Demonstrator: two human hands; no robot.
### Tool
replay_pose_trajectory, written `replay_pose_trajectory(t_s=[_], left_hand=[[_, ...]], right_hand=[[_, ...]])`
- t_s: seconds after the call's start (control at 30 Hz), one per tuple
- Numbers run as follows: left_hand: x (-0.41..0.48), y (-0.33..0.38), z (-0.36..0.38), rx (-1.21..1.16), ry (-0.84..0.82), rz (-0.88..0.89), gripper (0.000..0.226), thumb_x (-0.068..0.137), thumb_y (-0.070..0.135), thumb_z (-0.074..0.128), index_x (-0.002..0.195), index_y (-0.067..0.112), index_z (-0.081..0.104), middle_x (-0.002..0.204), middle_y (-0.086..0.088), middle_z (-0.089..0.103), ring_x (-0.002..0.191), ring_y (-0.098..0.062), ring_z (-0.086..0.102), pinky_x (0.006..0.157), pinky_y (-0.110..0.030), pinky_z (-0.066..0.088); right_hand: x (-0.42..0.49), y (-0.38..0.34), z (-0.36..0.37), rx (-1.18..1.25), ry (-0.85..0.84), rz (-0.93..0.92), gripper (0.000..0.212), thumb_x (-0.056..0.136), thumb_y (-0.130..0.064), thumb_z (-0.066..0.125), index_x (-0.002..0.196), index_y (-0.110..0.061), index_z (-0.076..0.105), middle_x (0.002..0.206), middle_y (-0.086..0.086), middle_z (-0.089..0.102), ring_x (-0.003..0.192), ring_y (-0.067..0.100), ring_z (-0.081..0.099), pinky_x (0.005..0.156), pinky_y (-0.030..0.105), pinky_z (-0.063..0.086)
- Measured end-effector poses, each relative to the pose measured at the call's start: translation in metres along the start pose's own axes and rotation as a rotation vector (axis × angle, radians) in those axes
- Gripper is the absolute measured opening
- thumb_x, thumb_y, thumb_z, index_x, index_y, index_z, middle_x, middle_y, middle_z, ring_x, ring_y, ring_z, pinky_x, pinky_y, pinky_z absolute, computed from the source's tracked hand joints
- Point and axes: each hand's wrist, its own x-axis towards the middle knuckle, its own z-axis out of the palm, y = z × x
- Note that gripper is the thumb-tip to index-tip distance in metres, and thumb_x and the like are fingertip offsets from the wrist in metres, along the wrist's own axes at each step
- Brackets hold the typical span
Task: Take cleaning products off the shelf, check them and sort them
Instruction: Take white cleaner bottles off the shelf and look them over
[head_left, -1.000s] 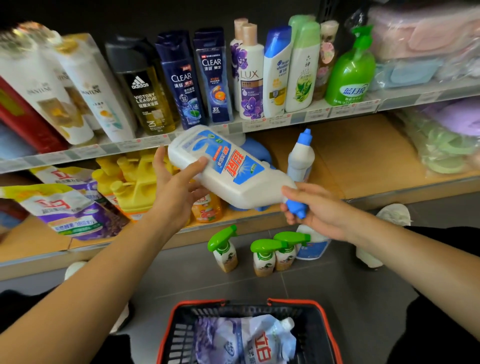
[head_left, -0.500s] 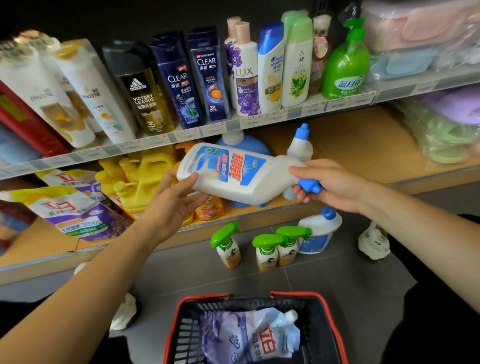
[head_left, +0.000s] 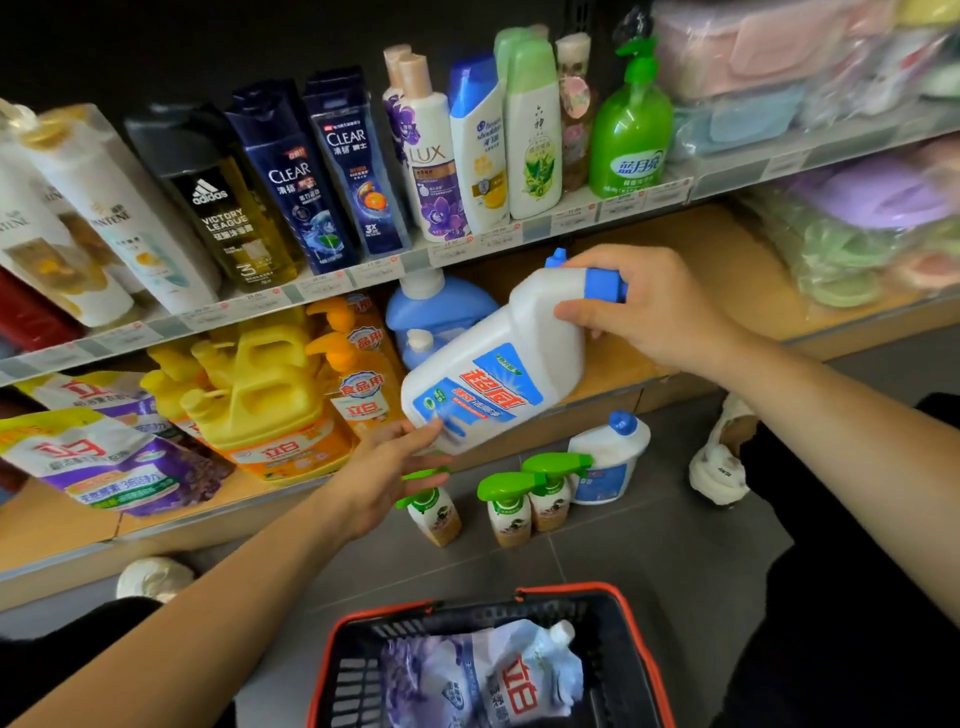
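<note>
Swung up since the earlier frame: the toilet cleaner bottle (head_left: 498, 374) lay nearly level with its cap to the right and now stands steeply tilted, blue cap (head_left: 602, 283) high and right, base low and left. The right grip has risen and the left grip has dropped under the base.

Position: the bottle is held in the air in front of the lower shelf (head_left: 701, 249), clear of its board, label towards the camera.

Right grip (head_left: 639, 306): fingers curled round the neck just below the cap, carrying the bottle. Left grip (head_left: 384, 473): fingers nearly straight under the base corner with the thumb on the label's lower edge, supporting and not clasping.

Step in hand, by judgement: the check. The bottle is off the shelf and is being turned for inspection; sorting has not begun.

Surroundings: on the floor (head_left: 649, 545), near the shelf foot, stand three green-capped spray bottles (head_left: 511, 506), with a similar white bottle (head_left: 608, 457) just to their right. Nearer, a red-rimmed basket (head_left: 358, 675) holds a refill pouch (head_left: 493, 675). Yellow detergent jugs (head_left: 265, 395) stand on the lower shelf to the left.

Next move calls for: a choice of destination, probably beside its like on the floor, or the basket. The right grip must hold the neck as the left lets go, and the base should come down flat.
</note>
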Motion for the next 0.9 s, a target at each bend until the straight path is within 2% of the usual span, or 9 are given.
replay_pose_trajectory(t_s=[0.07,0.13,0.23,0.27,0.37,0.5,0.63,0.77,0.9], left_hand=[[0.005,0.005,0.012,0.058,-0.045,-0.045,0.059,0.076,0.045,0.077,0.122,0.011,0.066,0.114,-0.007,0.077,0.107,-0.028,0.073,0.088,-0.042,0.060],[0.010,0.012,0.026,0.183,-0.086,-0.059,0.047,0.081,0.046,0.073,0.118,0.016,0.070,0.109,-0.002,0.078,0.103,-0.024,0.074,0.086,-0.039,0.060],[0.022,0.020,0.045,0.437,-0.078,0.054,0.020,0.095,0.033,0.069,0.108,0.018,0.073,0.108,-0.006,0.078,0.084,-0.010,0.073,0.071,-0.024,0.059],[0.028,0.022,0.051,0.468,-0.053,0.117,0.013,0.095,0.027,0.069,0.102,0.016,0.074,0.104,-0.009,0.077,0.078,-0.010,0.071,0.068,-0.023,0.057],[0.049,0.035,0.069,0.521,0.012,0.344,0.001,0.094,0.013,0.072,0.093,0.014,0.072,0.087,-0.008,0.070,0.074,-0.014,0.063,0.076,-0.037,0.053],[0.080,0.050,0.090,0.724,0.162,0.693,0.012,0.090,0.020,0.076,0.102,0.019,0.073,0.098,0.003,0.074,0.095,-0.014,0.068,0.090,-0.039,0.055],[0.104,0.061,0.110,1.004,0.332,0.933,0.044,0.086,0.040,0.076,0.125,0.024,0.065,0.117,0.002,0.069,0.107,-0.025,0.061,0.086,-0.044,0.050],[0.131,0.067,0.129,1.043,0.336,0.879,0.086,0.080,0.049,0.079,0.150,0.013,0.043,0.142,-0.010,0.057,0.124,-0.032,0.055,0.096,-0.045,0.048],[0.149,0.062,0.147,0.853,0.279,0.862,0.090,0.077,0.036,0.086,0.150,0.015,0.039,0.137,-0.008,0.060,0.122,-0.032,0.058,0.094,-0.044,0.049]], right_hand=[[0.005,0.000,-0.007,-0.015,0.002,-0.002,0.028,0.084,-0.029,0.078,0.107,-0.015,0.069,0.090,-0.008,0.065,0.072,0.002,0.059,0.069,0.029,0.052],[0.010,0.000,-0.017,-0.057,0.016,-0.015,0.027,0.084,-0.030,0.079,0.106,-0.017,0.069,0.093,-0.004,0.066,0.077,0.005,0.059,0.069,0.024,0.051],[0.017,0.001,-0.036,-0.151,0.015,-0.047,0.026,0.083,-0.035,0.079,0.101,-0.019,0.069,0.094,0.000,0.067,0.080,0.002,0.058,0.070,0.017,0.045],[0.018,0.003,-0.043,-0.184,0.013,-0.053,0.028,0.083,-0.036,0.079,0.101,-0.018,0.069,0.095,0.000,0.068,0.082,0.005,0.059,0.072,0.019,0.045],[0.021,0.009,-0.062,-0.233,0.025,-0.026,0.031,0.081,-0.034,0.082,0.103,-0.014,0.072,0.097,0.005,0.070,0.088,0.020,0.063,0.080,0.035,0.049],[0.030,0.025,-0.077,-0.341,0.021,0.014,0.034,0.079,-0.031,0.083,0.105,-0.012,0.072,0.100,0.008,0.071,0.092,0.027,0.064,0.084,0.044,0.051],[0.045,0.050,-0.084,-0.463,-0.045,0.051,0.035,0.079,-0.028,0.084,0.106,-0.010,0.072,0.098,0.005,0.070,0.089,0.025,0.063,0.081,0.042,0.051],[0.065,0.083,-0.085,-0.561,-0.178,0.091,0.033,0.079,-0.027,0.083,0.106,-0.012,0.073,0.095,0.000,0.069,0.090,0.024,0.064,0.082,0.038,0.051],[0.079,0.119,-0.071,-0.614,-0.257,0.061,0.036,0.077,-0.022,0.085,0.109,-0.011,0.074,0.105,0.005,0.074,0.095,0.022,0.065,0.088,0.039,0.050]])
